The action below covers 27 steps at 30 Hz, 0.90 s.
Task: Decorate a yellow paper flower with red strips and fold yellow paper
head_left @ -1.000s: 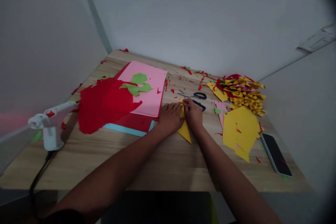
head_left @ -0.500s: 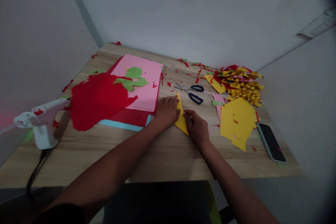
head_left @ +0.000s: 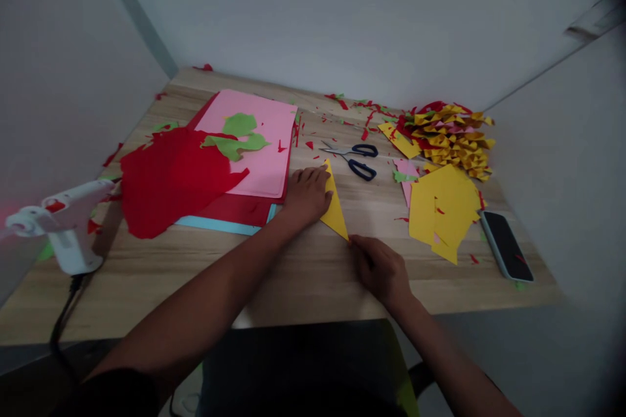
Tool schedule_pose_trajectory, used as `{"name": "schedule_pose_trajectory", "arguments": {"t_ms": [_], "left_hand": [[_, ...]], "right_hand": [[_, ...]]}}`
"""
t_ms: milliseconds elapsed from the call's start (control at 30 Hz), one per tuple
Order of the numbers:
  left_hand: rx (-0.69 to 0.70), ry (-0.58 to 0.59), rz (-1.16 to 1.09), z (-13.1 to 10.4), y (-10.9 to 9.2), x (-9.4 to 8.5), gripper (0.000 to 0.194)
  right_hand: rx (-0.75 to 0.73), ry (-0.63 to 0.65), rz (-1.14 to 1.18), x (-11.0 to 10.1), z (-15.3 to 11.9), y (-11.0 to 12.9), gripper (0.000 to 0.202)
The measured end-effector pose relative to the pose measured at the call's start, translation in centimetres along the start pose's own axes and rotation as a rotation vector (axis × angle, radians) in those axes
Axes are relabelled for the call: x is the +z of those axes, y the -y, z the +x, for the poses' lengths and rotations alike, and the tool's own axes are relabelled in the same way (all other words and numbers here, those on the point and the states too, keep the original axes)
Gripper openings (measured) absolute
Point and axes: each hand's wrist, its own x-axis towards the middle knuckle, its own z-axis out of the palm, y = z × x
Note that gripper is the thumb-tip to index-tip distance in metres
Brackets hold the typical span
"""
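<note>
A folded yellow paper triangle (head_left: 334,207) lies on the wooden table (head_left: 303,273). My left hand (head_left: 306,193) lies flat on its left part and presses it down. My right hand (head_left: 380,268) rests on the table with its fingertips at the triangle's near tip. Black-handled scissors (head_left: 356,159) lie just beyond the triangle, untouched.
A stack of pink, red and blue sheets (head_left: 244,156) with green scraps and a torn red sheet (head_left: 171,176) lies at left. Yellow sheets (head_left: 443,208), a pile of folded yellow and red pieces (head_left: 447,137) and a phone (head_left: 506,246) lie at right. A white glue gun (head_left: 63,221) stands at far left.
My right hand has slid from the far end of the triangle along its edge toward me, down to the near tip. My left hand has stayed on the paper.
</note>
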Motion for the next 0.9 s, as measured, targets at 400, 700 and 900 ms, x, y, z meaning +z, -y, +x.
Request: {"name": "schedule_pose_trajectory", "arguments": {"t_ms": [400,700,900], "left_hand": [[-0.248,-0.303,-0.891,1.6,0.4,0.3,0.024],[-0.262,-0.597,-1.278,2.0,0.1,0.1,0.013],[-0.308,-0.650,-1.300,2.2,0.5,-0.3,0.012]], "right_hand": [[0.075,0.024,-0.157,1.0,2.8,0.6,0.041],[0.065,-0.020,-0.195,2.0,4.9,0.9,0.038],[0.092,-0.063,-0.253,2.2,4.8,0.8,0.022]]}}
